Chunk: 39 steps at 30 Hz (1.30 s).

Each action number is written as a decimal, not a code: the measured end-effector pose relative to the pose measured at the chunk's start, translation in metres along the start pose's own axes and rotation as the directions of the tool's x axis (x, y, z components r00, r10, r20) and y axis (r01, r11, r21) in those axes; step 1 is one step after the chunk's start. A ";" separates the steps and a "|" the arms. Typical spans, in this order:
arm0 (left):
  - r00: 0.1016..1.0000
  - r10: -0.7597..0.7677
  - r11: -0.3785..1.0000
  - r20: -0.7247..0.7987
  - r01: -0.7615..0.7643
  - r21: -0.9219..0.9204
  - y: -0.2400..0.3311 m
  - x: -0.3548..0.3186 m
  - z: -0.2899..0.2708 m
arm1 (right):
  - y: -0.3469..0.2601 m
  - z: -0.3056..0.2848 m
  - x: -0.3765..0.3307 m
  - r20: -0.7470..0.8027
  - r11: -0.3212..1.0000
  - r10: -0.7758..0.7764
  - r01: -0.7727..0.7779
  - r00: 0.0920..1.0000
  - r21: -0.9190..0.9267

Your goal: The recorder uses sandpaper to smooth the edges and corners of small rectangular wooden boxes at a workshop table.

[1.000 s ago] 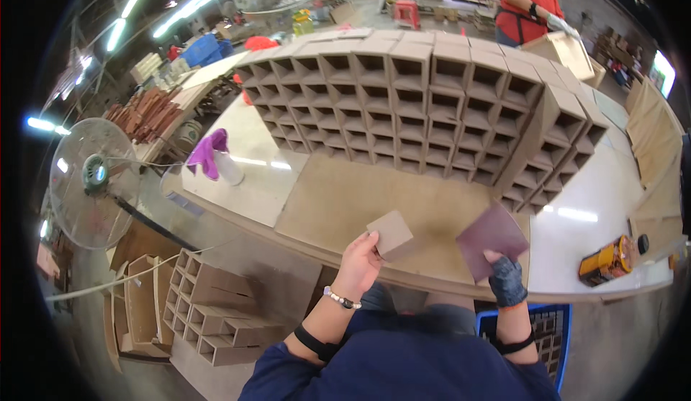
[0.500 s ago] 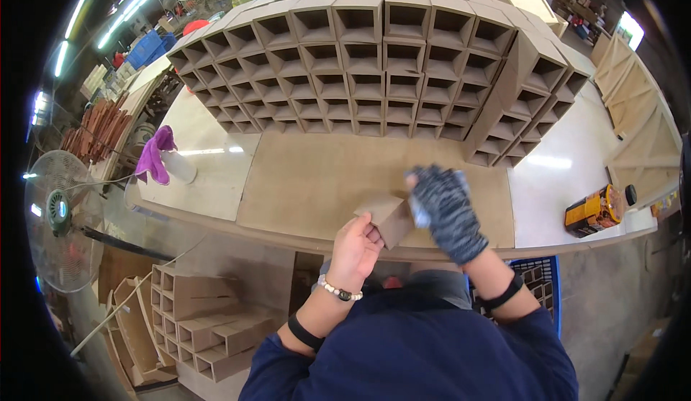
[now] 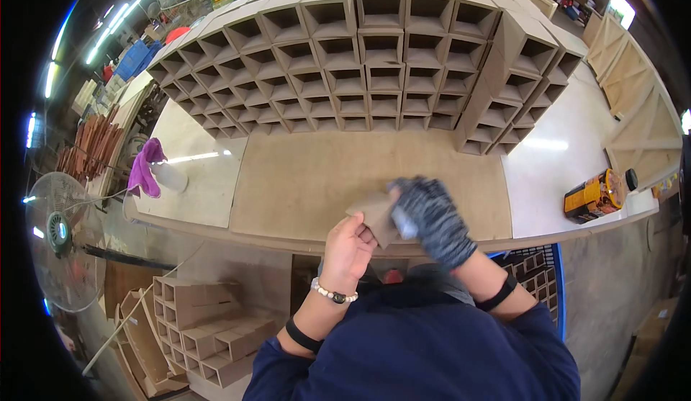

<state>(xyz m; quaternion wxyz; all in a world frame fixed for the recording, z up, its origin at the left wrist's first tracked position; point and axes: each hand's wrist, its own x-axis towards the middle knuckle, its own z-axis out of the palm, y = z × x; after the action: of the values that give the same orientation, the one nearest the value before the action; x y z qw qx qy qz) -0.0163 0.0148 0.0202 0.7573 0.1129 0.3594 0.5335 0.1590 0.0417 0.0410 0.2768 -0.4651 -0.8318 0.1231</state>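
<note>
My bare left hand (image 3: 350, 246) holds a small flat brown board piece (image 3: 371, 210) by its lower edge, just above the near edge of the workbench. My right hand (image 3: 432, 217), in a dark knitted glove, lies blurred over the right side of that piece and presses on it. The dark reddish sheet it carried a moment ago is hidden under the palm. Behind both hands lies a large brown panel (image 3: 302, 178) flat on the bench.
A big grid of wooden cubbyholes (image 3: 374, 48) stands across the back of the bench. A yellow power tool (image 3: 594, 194) lies on the white top at right, a purple cloth (image 3: 144, 167) at left. A fan (image 3: 61, 235), cubby sections (image 3: 194, 322) and a blue crate (image 3: 547, 271) are below.
My right hand swung in from the right with the reddish sheet and now covers the board piece held by my left hand. My view tilted down toward the bench.
</note>
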 end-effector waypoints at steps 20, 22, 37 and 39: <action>0.868 0.351 0.612 0.352 -0.497 0.615 -0.023 -0.013 0.003 | -0.029 -0.015 -0.009 -0.077 0.972 -0.225 0.219 0.971 -0.081; 0.809 0.410 0.252 0.422 -0.545 0.799 -0.027 -0.008 -0.010 | -0.029 -0.014 -0.007 -0.002 0.934 -0.337 0.334 0.942 -0.131; 0.714 0.444 0.045 0.541 -0.621 0.783 -0.036 -0.010 -0.006 | 0.009 -0.003 -0.014 0.029 0.978 0.008 -0.002 1.000 -0.210; 0.712 0.462 0.147 0.529 -0.649 0.746 -0.042 -0.011 -0.006 | -0.029 -0.017 -0.022 -0.028 0.941 -0.307 0.300 0.951 -0.154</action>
<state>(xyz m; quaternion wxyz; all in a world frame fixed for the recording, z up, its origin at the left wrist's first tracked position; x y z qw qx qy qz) 0.0084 -0.0129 -0.0030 0.3433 0.6719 0.4501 0.4776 0.1574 0.0064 0.0604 0.2783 -0.3537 -0.8930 0.0049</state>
